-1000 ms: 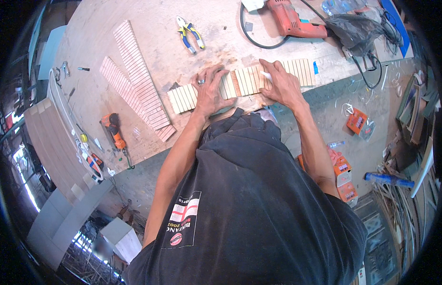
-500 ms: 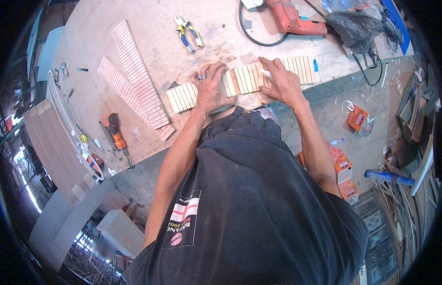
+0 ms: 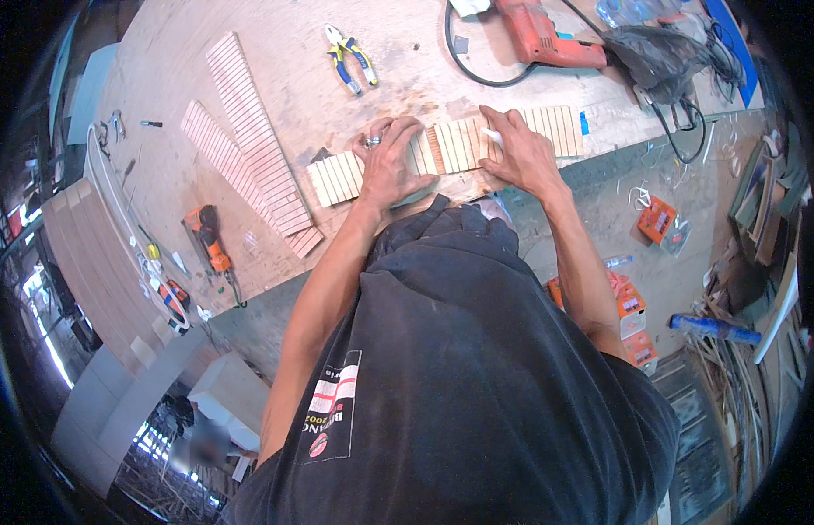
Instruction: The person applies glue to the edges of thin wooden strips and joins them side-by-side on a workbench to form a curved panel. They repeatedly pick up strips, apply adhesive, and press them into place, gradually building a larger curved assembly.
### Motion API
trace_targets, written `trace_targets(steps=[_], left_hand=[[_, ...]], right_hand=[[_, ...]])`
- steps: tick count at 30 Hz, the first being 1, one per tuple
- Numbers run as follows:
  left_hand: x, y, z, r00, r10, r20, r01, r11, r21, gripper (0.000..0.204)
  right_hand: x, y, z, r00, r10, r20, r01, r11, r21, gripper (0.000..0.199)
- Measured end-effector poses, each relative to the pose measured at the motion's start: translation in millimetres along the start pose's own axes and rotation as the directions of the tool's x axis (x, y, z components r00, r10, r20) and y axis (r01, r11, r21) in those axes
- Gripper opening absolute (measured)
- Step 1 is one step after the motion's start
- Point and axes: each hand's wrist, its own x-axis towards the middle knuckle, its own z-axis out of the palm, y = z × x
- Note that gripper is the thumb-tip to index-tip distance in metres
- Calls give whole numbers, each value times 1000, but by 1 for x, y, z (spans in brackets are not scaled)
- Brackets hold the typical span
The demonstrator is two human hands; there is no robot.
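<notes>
A pale slatted wooden strip (image 3: 459, 144), scored crosswise with dark lines, lies along the near edge of the workbench (image 3: 284, 87). A brownish band crosses its middle; whether this is a joint between two pieces I cannot tell. My left hand (image 3: 393, 164), with a ring on it, grips the strip left of that band, fingers over the far edge and thumb at the near one. On the right part, my right hand (image 3: 522, 156) straddles the strip the same way. Something small and white (image 3: 492, 136) shows at its fingers, too small to name.
Two reddish slatted strips (image 3: 254, 122) overlap to the left. Beyond my hands lie pliers (image 3: 350, 59) and a red power drill (image 3: 547, 39) with a looping cord. An orange power tool (image 3: 210, 241) rests at the left edge. Orange boxes (image 3: 656, 220) stand below, right.
Both hands keep almost the same grip on the strip, and the whole view has shifted slightly. At the lower left, a blurred person in the background shows more, with an arm now visible.
</notes>
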Motion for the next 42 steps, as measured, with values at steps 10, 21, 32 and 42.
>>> trace_targets(steps=[10,21,32,42], left_hand=[[-2,15,-7,995,-101,18,97,984,146,91],[1,22,-9,990,-139,-14,139,977,164,85],[-5,14,-1,990,-138,-7,138,988,72,92],[-4,10,3,990,-141,20,139,989,56,97]], right_hand=[[-2,1,-5,999,-51,-16,52,995,90,75],[1,-27,14,987,-161,-24,161,941,296,36],[18,-34,28,998,-53,-36,62,938,342,26],[18,-34,27,998,-41,-46,55,935,351,24]])
